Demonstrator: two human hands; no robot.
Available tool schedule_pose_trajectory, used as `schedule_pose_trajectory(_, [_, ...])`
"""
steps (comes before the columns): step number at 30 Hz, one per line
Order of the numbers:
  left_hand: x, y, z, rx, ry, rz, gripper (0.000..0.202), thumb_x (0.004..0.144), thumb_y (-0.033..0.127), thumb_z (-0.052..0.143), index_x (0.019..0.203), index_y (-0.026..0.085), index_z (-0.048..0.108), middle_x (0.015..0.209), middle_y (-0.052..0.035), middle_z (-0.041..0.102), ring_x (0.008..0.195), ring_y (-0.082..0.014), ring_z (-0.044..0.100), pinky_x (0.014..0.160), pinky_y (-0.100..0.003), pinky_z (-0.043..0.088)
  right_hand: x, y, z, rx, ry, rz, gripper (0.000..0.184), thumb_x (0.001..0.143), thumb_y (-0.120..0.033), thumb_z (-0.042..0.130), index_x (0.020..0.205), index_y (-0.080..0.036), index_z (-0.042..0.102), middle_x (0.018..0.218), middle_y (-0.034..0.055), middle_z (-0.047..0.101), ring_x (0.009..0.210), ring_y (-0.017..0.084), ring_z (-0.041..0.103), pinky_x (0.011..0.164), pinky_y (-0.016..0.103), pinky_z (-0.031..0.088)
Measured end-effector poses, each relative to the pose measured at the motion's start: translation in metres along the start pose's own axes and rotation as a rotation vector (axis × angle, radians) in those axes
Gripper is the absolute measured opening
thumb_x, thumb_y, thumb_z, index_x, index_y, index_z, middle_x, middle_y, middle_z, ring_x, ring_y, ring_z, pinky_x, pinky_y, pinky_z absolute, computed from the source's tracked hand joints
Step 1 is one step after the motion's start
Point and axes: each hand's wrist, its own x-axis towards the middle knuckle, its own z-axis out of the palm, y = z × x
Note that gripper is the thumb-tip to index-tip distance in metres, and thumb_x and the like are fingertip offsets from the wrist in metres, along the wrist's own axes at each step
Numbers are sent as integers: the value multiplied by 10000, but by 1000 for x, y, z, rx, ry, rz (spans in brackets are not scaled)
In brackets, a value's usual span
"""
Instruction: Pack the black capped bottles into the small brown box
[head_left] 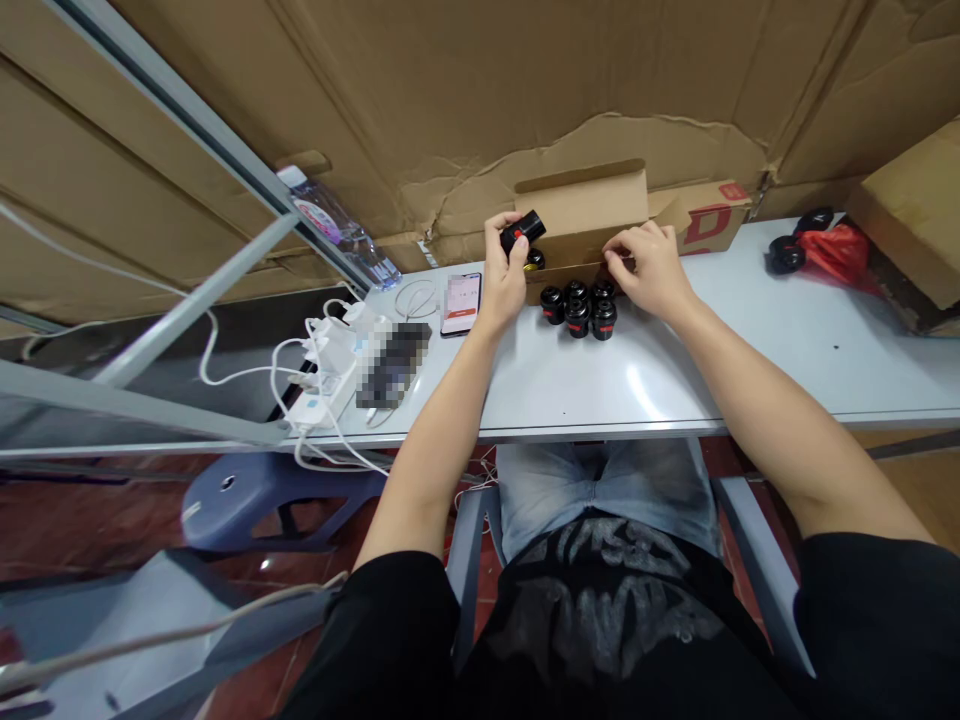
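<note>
My left hand (504, 272) is closed around a black cylindrical part (523, 231) with a red mark, tilted above the left end of an open cardboard box (581, 215). Just under it, another black part (535, 260) with a bit of yellow shows at the box. My right hand (651, 262) is at the box's right end, its thumb and fingers drawn together; whatever they grip is hidden. Between my hands, in front of the box, several black capped parts (577, 316) with red bands stand upright in a cluster on the grey table (600, 390).
Left of my left hand lie a lit phone (460, 304), a pixelated dark object (394, 365) and a power strip (322, 400) with white cables. A water bottle (337, 230) leans by the metal frame. On the right are a red bag (836, 257), black parts (786, 254) and a carton (915, 220).
</note>
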Motion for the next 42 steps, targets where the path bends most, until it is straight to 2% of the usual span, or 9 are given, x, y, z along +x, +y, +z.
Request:
schedule_pose_trajectory(4, [-7,1,8,94,86,103,796,1082,1009,652,1471,315,679,1469,-135,728,1528,-349,685,1398,-539,521,0,3,2,15,9,5,171,1153,-336,595,1156,-296,761,1148,134,879,1284,490,767,1243,827,515])
schedule_pose_trajectory(8, [-10,5,12,103,94,106,773,1083,996,671,1443,312,689,1394,-119,741,1448,-342,722,1371,-533,545,0,3,2,28,33,12,140,1129,-302,629,1181,-310,758,1164,135,877,1272,483,768,1252,808,511])
schedule_pose_trajectory(13, [-9,6,9,98,52,76,744,1082,992,676,1431,335,711,1373,-95,777,1428,-350,752,1354,-551,556,2,2,2,37,49,39,58,1111,-324,690,1088,-317,742,1128,112,859,1226,477,771,1286,820,487])
schedule_pose_trajectory(18, [-11,-4,11,139,33,88,655,1132,923,652,1401,335,758,1361,-84,813,1368,-335,786,1323,-533,570,3,4,2,4,86,62,190,1167,-454,723,1060,-300,759,1085,136,825,1201,484,761,1275,824,499])
schedule_pose_trajectory(22, [-11,-12,11,175,23,128,584,1159,879,640,1373,356,788,1367,-83,815,1347,-318,786,1312,-527,598,2,5,5,-37,136,49,224,1191,-501,719,1089,-309,771,1064,139,820,1210,484,750,1262,818,519])
schedule_pose_trajectory(27, [-12,0,13,251,6,163,694,1192,950,486,1464,357,721,1411,-79,814,1416,-315,801,1361,-535,589,0,4,5,-114,174,-78,310,1233,-574,675,1095,-312,771,1038,116,816,1187,451,753,1216,781,552])
schedule_pose_trajectory(32, [-14,17,21,233,22,170,748,1180,972,466,1500,320,643,1438,-121,799,1491,-346,790,1394,-553,588,-2,-8,2,-169,152,-193,469,1281,-680,541,1097,-309,763,1075,124,815,1236,437,768,1229,767,550])
schedule_pose_trajectory(38, [-16,12,18,314,-23,225,666,1231,902,448,1551,346,627,1503,-111,802,1470,-332,812,1350,-570,626,-5,-20,5,-163,155,-209,652,1264,-832,411,1135,-294,757,1112,137,816,1265,441,776,1254,778,549])
schedule_pose_trajectory(42, [-17,10,16,340,-79,216,615,1249,869,436,1519,368,669,1476,-91,813,1459,-329,815,1322,-580,643,-5,-17,7,-136,149,-199,701,1245,-877,393,1299,-292,774,1250,158,823,1356,471,746,1299,807,522])
